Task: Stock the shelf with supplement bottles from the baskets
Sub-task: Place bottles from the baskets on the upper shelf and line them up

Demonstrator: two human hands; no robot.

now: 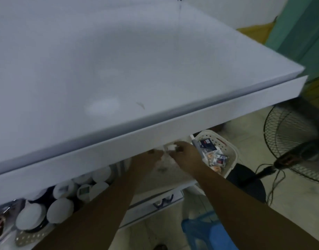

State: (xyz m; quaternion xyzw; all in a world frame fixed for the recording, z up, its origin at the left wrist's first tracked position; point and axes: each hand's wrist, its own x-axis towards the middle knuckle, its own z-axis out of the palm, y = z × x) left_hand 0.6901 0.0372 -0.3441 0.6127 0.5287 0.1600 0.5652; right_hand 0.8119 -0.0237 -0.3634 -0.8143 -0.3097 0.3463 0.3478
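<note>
Head view: both arms reach under top shelf (155,73). Right hand (185,153) pinches white-capped bottle (170,147), likely placing it upright on lower shelf. Left hand (153,156) beside it, grip unclear. Basket (225,143) just right; bottles (61,210) stocked left.

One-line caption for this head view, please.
Both hands, left hand and right hand, reach under the white top shelf, the right holding a small white bottle beside a white basket.

floor (292,210): pale tiles | fan (290,141): right | curtain (303,29): green | light: dim
</note>
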